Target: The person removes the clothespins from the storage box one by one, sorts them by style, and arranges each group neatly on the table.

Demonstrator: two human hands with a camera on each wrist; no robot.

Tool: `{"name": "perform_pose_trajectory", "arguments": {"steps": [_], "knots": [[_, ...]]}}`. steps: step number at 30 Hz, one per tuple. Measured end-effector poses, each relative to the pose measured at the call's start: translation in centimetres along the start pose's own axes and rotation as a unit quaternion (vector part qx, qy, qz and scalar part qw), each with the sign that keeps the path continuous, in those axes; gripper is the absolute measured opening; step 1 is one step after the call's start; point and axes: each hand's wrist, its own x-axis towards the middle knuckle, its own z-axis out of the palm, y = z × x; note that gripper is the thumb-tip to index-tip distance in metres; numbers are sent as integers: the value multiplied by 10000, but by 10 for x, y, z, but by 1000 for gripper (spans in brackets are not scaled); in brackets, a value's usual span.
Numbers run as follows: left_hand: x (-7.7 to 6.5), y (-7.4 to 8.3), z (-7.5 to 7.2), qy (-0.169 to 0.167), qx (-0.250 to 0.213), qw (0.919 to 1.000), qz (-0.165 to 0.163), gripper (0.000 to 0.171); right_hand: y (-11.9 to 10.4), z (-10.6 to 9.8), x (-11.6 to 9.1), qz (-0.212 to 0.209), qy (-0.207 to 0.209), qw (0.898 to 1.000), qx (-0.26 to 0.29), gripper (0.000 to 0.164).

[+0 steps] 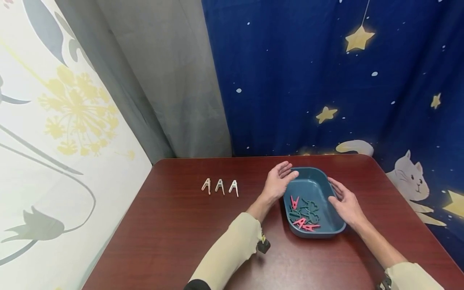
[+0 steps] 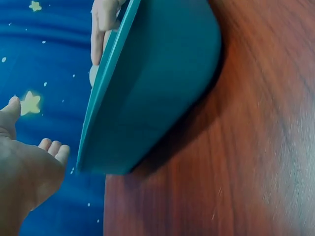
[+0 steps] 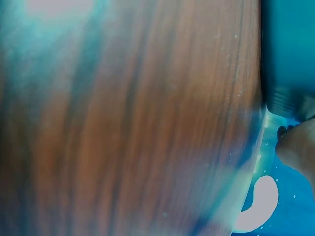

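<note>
A dark blue-green plastic tub (image 1: 328,219) stands on the table, holding several pink clothespins (image 1: 295,202) and dark green flat, open-outline pieces (image 1: 312,218) toward its near left. My left hand (image 1: 278,182) is raised at the far left rim, its fingers spread; in the left wrist view the same hand (image 2: 32,169) shows a gap from the tub wall (image 2: 152,83). My right hand (image 1: 347,204) is at the right side, fingers extended along the outside and thumb over the rim. In the right wrist view, part of the right hand (image 3: 298,147) appears beside the tub.
Three white clothespins (image 1: 219,186) lie in a row on the reddish-brown table (image 1: 174,233), left of the tub. Behind the table's far edge hang a grey curtain (image 1: 170,72) and a blue starry curtain (image 1: 282,80). A patterned white wall (image 1: 40,161) is at the left.
</note>
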Motion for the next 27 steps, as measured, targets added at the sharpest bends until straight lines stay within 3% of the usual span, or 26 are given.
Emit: {"name": "perform_pose_trajectory", "arguments": {"steps": [7, 14, 22, 27], "knots": [[-6, -7, 19, 159, 164, 9991, -345, 59, 0, 0, -1, -20, 0, 10000, 51, 66], [-7, -8, 35, 534, 543, 9963, -410, 57, 1, -1, 1, -41, 42, 10000, 9, 66], [-16, -6, 51, 1111, 1277, 9811, -936, 54, -1, -1, 1, 46, -60, 10000, 60, 66], [-20, -8, 59, 1237, 1491, 9763, -967, 50, 0, -1, 0, 44, -55, 10000, 41, 66]]}}
